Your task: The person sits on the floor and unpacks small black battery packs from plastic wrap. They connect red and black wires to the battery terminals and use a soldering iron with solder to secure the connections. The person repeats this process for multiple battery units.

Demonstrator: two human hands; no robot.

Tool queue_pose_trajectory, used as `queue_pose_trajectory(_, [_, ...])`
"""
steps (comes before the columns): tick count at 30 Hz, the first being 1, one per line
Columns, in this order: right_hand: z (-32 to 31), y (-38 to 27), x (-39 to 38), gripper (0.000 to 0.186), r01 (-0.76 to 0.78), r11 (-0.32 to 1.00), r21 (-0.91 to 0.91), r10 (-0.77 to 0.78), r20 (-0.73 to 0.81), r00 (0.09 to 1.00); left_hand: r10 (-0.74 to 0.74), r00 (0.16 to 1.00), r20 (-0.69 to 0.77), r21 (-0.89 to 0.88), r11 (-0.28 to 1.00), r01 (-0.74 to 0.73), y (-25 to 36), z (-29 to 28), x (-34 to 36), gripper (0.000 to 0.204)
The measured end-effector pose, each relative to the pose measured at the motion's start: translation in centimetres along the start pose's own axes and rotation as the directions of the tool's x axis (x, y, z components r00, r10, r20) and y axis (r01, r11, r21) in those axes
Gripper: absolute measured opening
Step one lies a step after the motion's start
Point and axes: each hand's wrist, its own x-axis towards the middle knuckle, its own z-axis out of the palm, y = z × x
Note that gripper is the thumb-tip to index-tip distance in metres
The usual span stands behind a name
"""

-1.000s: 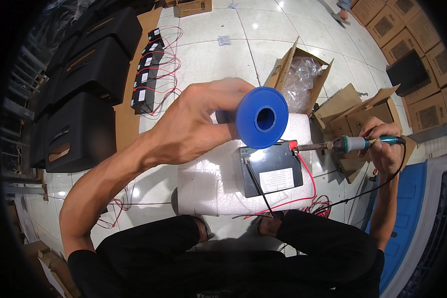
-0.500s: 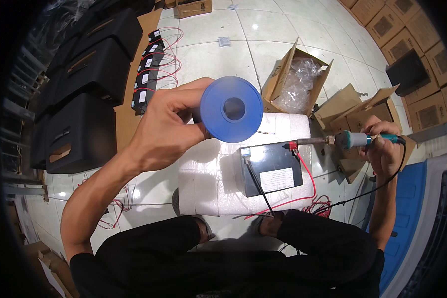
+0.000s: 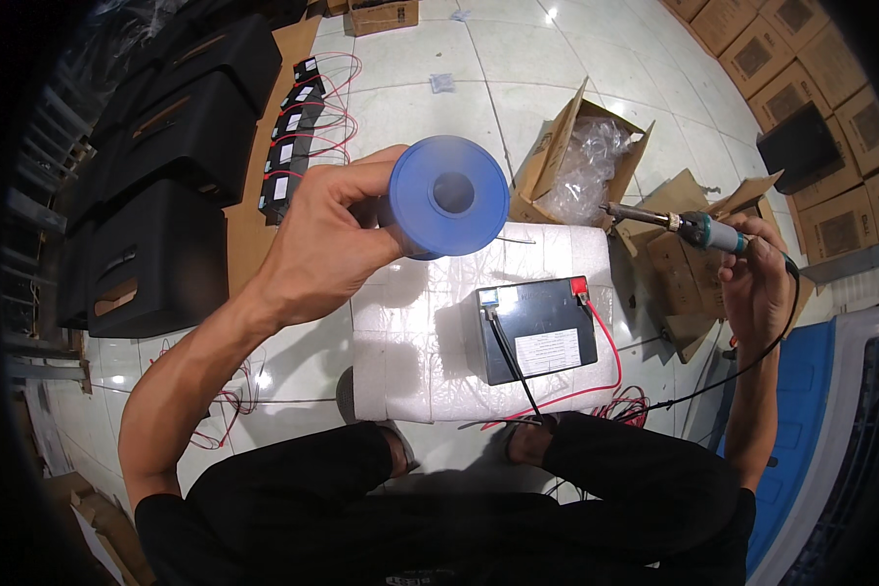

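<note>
My left hand (image 3: 327,234) grips a blue spool of solder wire (image 3: 449,236) by its side, above the far part of a white foam block (image 3: 405,376). A short silvery wire end (image 3: 518,239) shows just past the spool. In my right hand (image 3: 760,288) is a soldering iron (image 3: 718,235), its tip pointing left, raised clear of the battery. That black battery (image 3: 501,342) lies on the foam with a white label upward. A red lead (image 3: 610,342) joins its red-marked terminal (image 3: 579,285), and a black lead (image 3: 513,361) joins the other terminal.
Several small batteries with red leads (image 3: 285,154) line cardboard at the left, beside large black cases (image 3: 176,264). An open carton (image 3: 557,146) holds clear plastic wrap. Stacked cartons (image 3: 791,98) stand far right. The iron's black cord (image 3: 718,381) hangs near a blue panel (image 3: 796,391).
The iron's tip has lifted off the red-marked terminal and moved up and slightly right. My left hand has shifted the spool a little away and left.
</note>
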Motion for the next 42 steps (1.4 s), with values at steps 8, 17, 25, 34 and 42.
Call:
queue_pose_trajectory(8, [0.4, 0.0, 0.0, 0.032, -0.018, 1.000, -0.008, 0.018, 0.013, 1.000, -0.024, 1.000, -0.017, -0.073, 0.997, 0.023, -0.1, 0.2, 0.1, 0.023])
queue_pose_trajectory(17, [0.4, 0.1, -0.2, 0.030, -0.019, 1.000, -0.006, 0.019, 0.005, 1.000, -0.049, 0.999, -0.017, -0.052, 0.998, 0.048, 0.0, 0.2, 0.2, 0.023])
queue_pose_trajectory(25, [1.0, 0.2, -0.5, 0.033, -0.009, 0.997, 0.072, 0.016, -0.103, 0.995, -0.356, 0.918, -0.174, -0.261, 0.916, 0.305, -1.8, 0.8, 0.4, 0.027])
queue_pose_trajectory(34, [1.4, 0.5, -0.5, 0.034, -0.006, 0.995, 0.104, 0.016, -0.089, 0.996, -0.368, 0.921, -0.130, -0.278, 0.905, 0.322, -1.4, 0.3, -0.1, 0.029])
queue_pose_trajectory(42, [3.5, -0.6, 1.1, 0.033, 0.138, 0.970, -0.200, -0.142, -0.001, 0.990, -0.320, 0.941, -0.109, -0.213, 0.932, 0.293, -1.1, 0.2, -0.1, 0.026])
